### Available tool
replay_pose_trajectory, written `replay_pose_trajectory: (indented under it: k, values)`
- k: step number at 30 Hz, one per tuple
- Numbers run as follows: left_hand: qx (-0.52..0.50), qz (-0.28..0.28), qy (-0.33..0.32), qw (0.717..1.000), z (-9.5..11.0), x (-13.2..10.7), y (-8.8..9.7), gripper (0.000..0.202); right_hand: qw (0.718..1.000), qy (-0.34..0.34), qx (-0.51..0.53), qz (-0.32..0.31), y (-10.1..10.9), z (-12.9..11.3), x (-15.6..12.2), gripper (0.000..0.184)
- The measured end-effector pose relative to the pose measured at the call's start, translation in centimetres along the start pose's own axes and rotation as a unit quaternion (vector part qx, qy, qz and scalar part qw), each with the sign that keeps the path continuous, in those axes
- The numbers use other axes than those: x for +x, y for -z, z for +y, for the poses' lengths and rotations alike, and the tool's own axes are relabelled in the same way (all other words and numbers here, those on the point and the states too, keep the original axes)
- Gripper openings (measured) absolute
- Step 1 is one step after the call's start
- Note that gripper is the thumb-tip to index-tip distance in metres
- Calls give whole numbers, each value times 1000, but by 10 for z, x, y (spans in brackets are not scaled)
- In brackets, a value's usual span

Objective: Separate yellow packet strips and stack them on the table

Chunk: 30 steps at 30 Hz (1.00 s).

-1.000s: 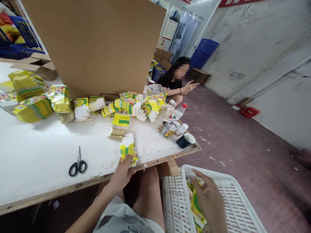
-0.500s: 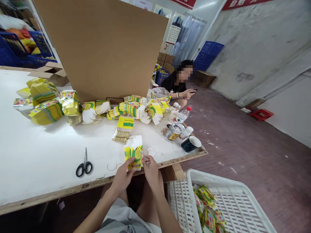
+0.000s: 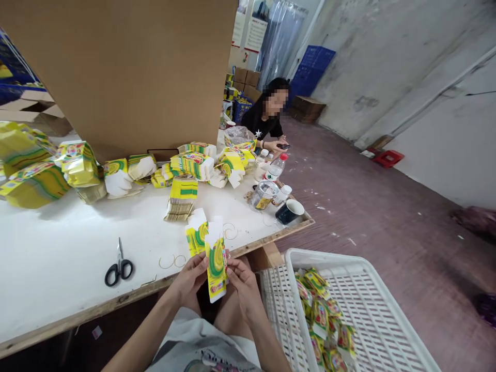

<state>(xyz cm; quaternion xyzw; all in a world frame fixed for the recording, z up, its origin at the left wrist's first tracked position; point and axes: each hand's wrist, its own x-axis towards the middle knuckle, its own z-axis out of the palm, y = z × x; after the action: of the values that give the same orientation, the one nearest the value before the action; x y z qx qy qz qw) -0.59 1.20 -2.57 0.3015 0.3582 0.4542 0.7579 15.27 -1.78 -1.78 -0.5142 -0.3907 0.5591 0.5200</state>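
In front of my lap, just off the table edge, a yellow and green printed carton [image 3: 216, 266] is held upright with its white flaps at the top. My left hand [image 3: 190, 279] grips its left edge between thumb and fingers. On its right edge, my right hand [image 3: 243, 283] pinches with the fingertips. Behind it, another flat carton [image 3: 196, 236] lies at the table's front, partly covered by the held one. Farther back stands a fanned stack of folded cartons [image 3: 182, 199].
Scissors [image 3: 119, 266] lie on the white table [image 3: 73, 248] at left. A dark mug [image 3: 290, 212], a plastic jar [image 3: 264, 195] and bottles crowd the right corner. A white basket [image 3: 372, 279] with several filled packs stands at lower right. A person [image 3: 267, 116] sits beyond, holding a phone.
One carton has come apart from those at the table edge and is now nearer my lap, between both hands. The view has swung to the right.
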Motion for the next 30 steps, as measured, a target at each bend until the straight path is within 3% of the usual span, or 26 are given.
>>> replay_pose_trajectory:
  k: [3,8,12,13,15,17,19,22,27,30]
  values:
    - [-6,-11,-7,1000,1,-1,-11,51,1000,5,-7,7,3,-4,-4,31]
    - [40,50,-42,997,-6,1,-23,39,998,19,-46,32,3,-4,-13,25]
    - [75,68,-76,992,-11,-1,-28,50,995,36,-71,64,5,-3,-19,21]
    - [89,59,-88,990,-10,-2,-29,57,994,46,-75,66,7,-4,-20,21]
    - [124,17,-100,987,-5,-6,-31,63,993,70,-76,52,15,-10,-21,38]
    - [149,-43,-88,984,1,-10,-33,56,993,89,-74,15,24,-18,-23,54]
    - [151,-96,-61,982,6,-14,-35,46,993,90,-66,-31,35,-28,-24,47]
    - [126,-146,-14,981,9,-20,-40,38,992,78,-67,-67,48,-41,-27,23]
    - [80,-175,45,980,4,-26,-47,72,991,79,-103,-41,57,-49,-32,22]
    - [121,-162,58,978,1,-24,-51,57,992,93,-70,41,62,-47,-34,23]
